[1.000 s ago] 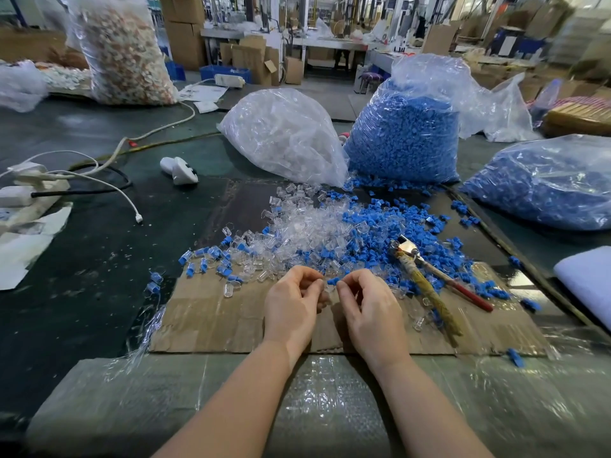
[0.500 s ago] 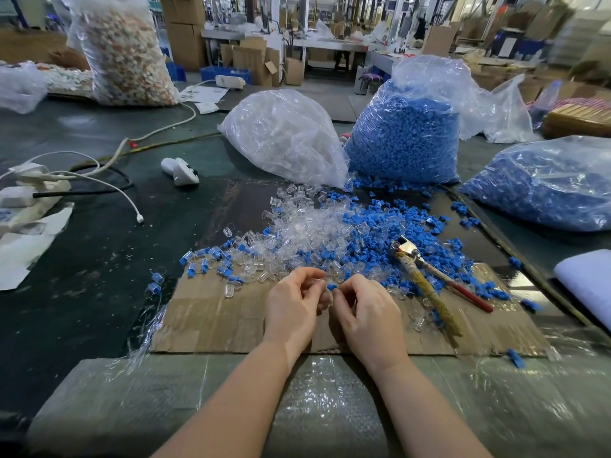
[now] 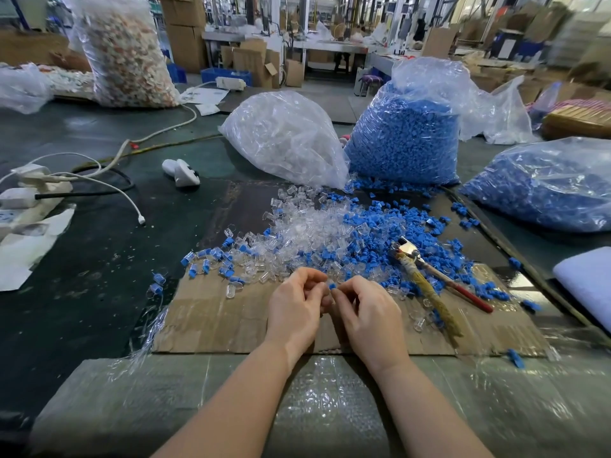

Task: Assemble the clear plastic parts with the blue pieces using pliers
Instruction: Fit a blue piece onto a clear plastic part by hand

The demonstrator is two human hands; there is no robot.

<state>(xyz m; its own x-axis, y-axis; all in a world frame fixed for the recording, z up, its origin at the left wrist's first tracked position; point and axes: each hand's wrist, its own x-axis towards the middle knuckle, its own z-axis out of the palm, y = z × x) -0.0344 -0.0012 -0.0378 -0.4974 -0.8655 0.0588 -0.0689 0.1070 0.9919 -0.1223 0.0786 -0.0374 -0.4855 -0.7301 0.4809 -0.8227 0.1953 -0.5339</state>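
While fitting by fingertip, pinched blue piece (image 3: 332, 285) in right hand (image 3: 370, 314), left hand (image 3: 296, 307) curled against it, contents unclear; left pliers (image 3: 426, 276) lying just right, presumably for pressing home.

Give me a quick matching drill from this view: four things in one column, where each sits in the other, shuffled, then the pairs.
1. pliers
2. bag of clear parts
3. blue piece
4. white cable plug

A. pinched between the fingertips of both hands
B. on the dark table, left of the cardboard
C. lying on the cardboard, right of the hands
D. behind the loose pile, left of the blue bag

Pairs: 1-C, 2-D, 3-A, 4-B
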